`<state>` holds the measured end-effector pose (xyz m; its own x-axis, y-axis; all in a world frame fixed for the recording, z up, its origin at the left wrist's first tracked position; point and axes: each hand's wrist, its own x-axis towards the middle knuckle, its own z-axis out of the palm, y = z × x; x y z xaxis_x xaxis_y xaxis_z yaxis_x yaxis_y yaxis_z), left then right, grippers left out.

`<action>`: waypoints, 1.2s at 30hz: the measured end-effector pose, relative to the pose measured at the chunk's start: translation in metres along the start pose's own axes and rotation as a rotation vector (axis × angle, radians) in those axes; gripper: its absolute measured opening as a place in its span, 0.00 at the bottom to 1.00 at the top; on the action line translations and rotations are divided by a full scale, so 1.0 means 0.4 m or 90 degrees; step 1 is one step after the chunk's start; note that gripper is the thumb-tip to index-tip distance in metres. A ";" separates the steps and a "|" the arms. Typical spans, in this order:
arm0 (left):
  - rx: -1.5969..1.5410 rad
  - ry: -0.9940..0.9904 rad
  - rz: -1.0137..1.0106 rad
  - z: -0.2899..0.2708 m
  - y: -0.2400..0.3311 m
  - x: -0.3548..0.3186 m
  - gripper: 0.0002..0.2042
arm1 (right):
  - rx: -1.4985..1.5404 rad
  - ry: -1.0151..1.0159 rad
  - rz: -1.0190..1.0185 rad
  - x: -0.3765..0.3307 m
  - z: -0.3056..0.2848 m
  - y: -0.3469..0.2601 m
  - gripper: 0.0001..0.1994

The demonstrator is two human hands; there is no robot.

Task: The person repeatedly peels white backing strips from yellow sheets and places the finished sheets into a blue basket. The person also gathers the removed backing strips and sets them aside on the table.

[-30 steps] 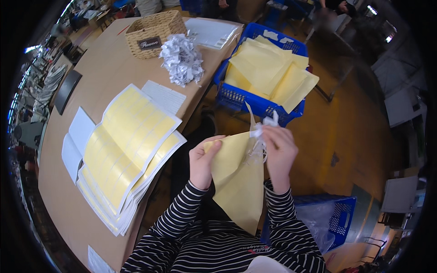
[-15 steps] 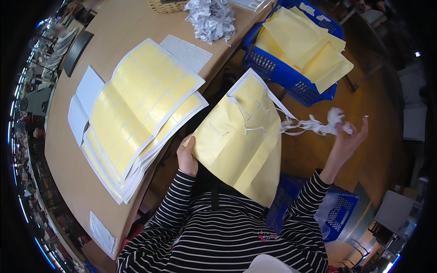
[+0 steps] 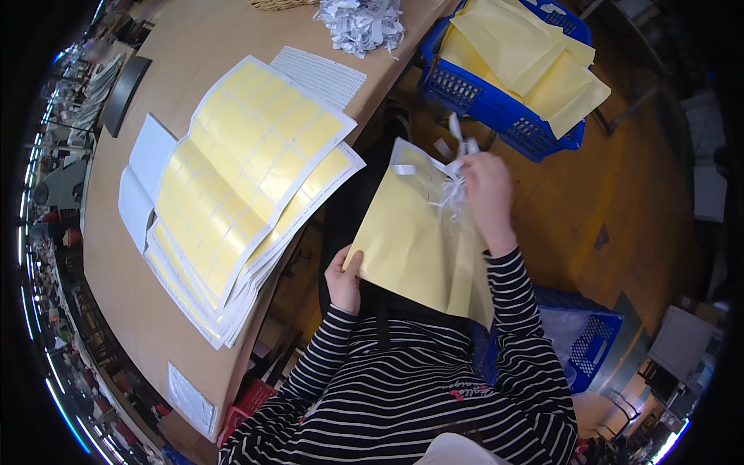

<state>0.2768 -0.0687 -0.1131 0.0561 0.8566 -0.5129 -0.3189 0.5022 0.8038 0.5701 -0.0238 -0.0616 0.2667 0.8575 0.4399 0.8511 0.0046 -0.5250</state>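
Over the person's lap, just off the table's near edge, a yellow backing sheet (image 3: 415, 240) is held up between both hands, its face tilted toward the camera and its upper corner pointing toward the blue crate. Strips of white label waste (image 3: 452, 180) hang in a tangle at the sheet's upper right. The right hand (image 3: 487, 194) is at that tangle, its fingers curled together around the strips, so the hand is closed on them. The left hand (image 3: 344, 273) pinches the sheet's lower left corner, thumb lying on the front face and the other fingers hidden behind the paper. Both forearms wear black-and-white striped sleeves (image 3: 515, 310).

Left of the sheet, on the wooden table (image 3: 155, 333), lies a thick stack of yellow label sheets (image 3: 248, 182) with white margins, fanned a little at its near edge; a plain white sheet (image 3: 147, 167) pokes out from under its far left side. Beyond the stack sits a white gridded sheet (image 3: 322, 76), and farther back a pile of crumpled white strips (image 3: 362, 23) beside the edge of a wicker basket (image 3: 280, 4). A blue plastic crate (image 3: 496, 108) holding loose yellow sheets (image 3: 535, 66) stands on the floor beyond the right hand. Another blue crate (image 3: 585, 345) sits low at the person's right side.
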 end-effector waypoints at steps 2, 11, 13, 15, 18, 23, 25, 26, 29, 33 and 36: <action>0.045 0.000 -0.021 -0.034 0.004 -0.013 0.11 | 0.007 0.018 0.061 0.018 -0.049 0.015 0.08; 0.261 -0.256 -0.093 -0.094 0.002 -0.080 0.10 | 0.212 -0.407 0.007 -0.110 0.007 -0.177 0.32; 0.350 -0.336 -0.098 -0.074 -0.013 -0.090 0.12 | 0.205 -0.385 -0.047 -0.099 0.060 -0.203 0.26; 0.504 -0.376 -0.112 -0.059 -0.014 -0.092 0.12 | 0.138 -0.376 -0.098 -0.080 0.119 -0.223 0.19; 0.387 -0.366 -0.086 -0.042 0.001 -0.081 0.16 | 0.155 -0.349 -0.063 -0.080 0.145 -0.225 0.10; 0.291 -0.199 0.101 0.005 0.046 0.007 0.15 | 0.357 -0.428 0.052 -0.108 0.094 -0.235 0.09; 0.349 -0.242 0.108 0.018 0.077 0.047 0.11 | 0.392 -0.411 0.040 -0.099 0.062 -0.242 0.09; 0.444 -0.224 0.142 0.026 0.087 0.048 0.08 | 0.377 -0.401 0.070 -0.087 0.041 -0.235 0.09; 0.457 -0.248 0.112 0.055 0.098 0.048 0.08 | 0.371 -0.330 0.135 -0.029 -0.031 -0.167 0.10; 0.431 -0.248 0.121 0.065 0.076 0.050 0.08 | 0.410 -0.239 0.194 0.019 -0.117 -0.024 0.10; 0.472 -0.212 0.061 0.040 0.064 0.075 0.09 | 0.462 -0.106 0.348 0.015 -0.132 0.067 0.11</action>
<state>0.2853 -0.0282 -0.1031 0.3760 0.8316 -0.4088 0.3660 0.2721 0.8900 0.6184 -0.0455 -0.0346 0.4312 0.8983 -0.0843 0.1196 -0.1495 -0.9815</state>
